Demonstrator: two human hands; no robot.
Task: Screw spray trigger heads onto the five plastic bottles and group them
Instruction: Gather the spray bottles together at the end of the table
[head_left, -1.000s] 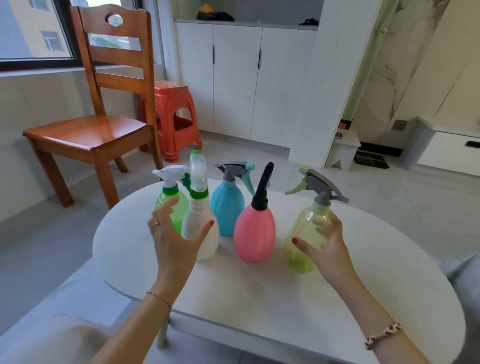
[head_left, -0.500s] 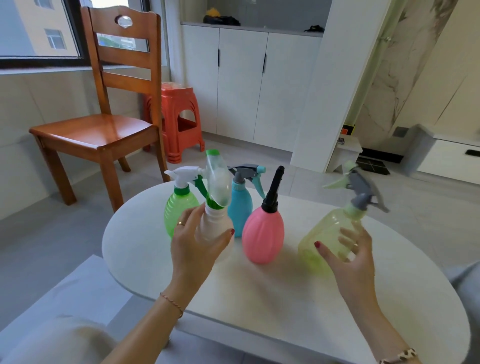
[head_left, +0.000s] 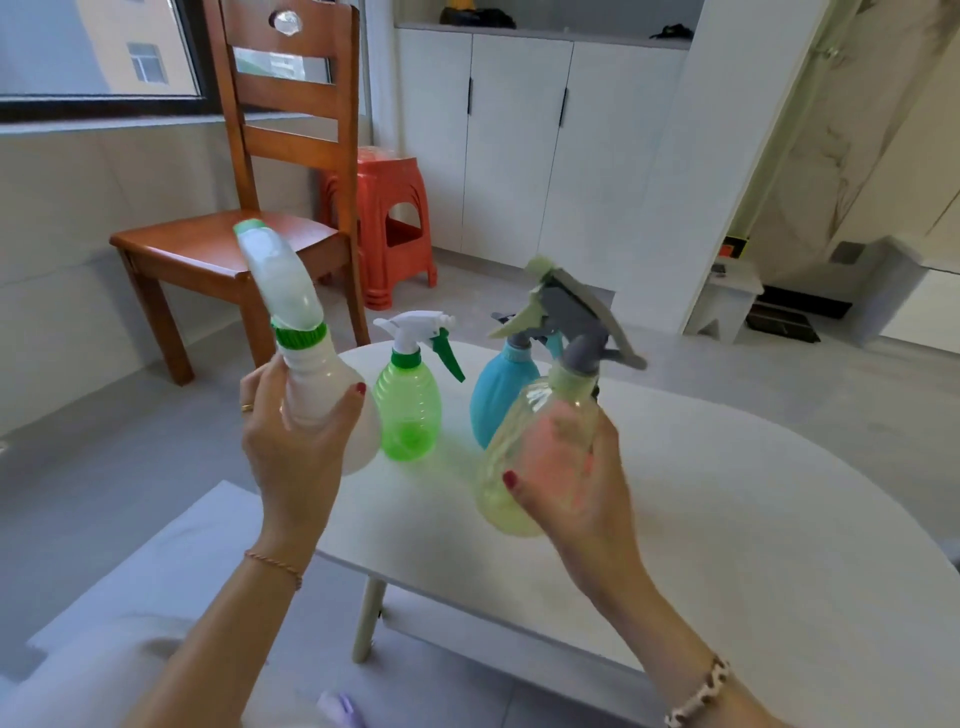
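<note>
My left hand (head_left: 296, 447) grips the white bottle (head_left: 317, 384) with a green collar and a tall white pump head, lifted and tilted left above the table's left edge. My right hand (head_left: 576, 499) holds the pale yellow-green bottle (head_left: 524, 447) with its grey trigger head (head_left: 576, 312), raised over the white table (head_left: 727, 519). The bright green bottle (head_left: 408, 410) with a white and green trigger stands on the table between my hands. A blue bottle (head_left: 498, 389) stands behind the yellow-green one. A pink glow shows through the yellow-green bottle; the pink bottle itself is hidden.
A wooden chair (head_left: 249, 228) and an orange plastic stool (head_left: 384, 228) stand on the floor beyond the table's left end. White cabinets (head_left: 519, 145) line the far wall. A small white step stool (head_left: 727, 301) sits at the back right.
Both hands have lifted their bottles off the table and drawn them toward me. The white bottle now tilts left, and the yellow-green bottle has moved in front of the pink and blue ones.
</note>
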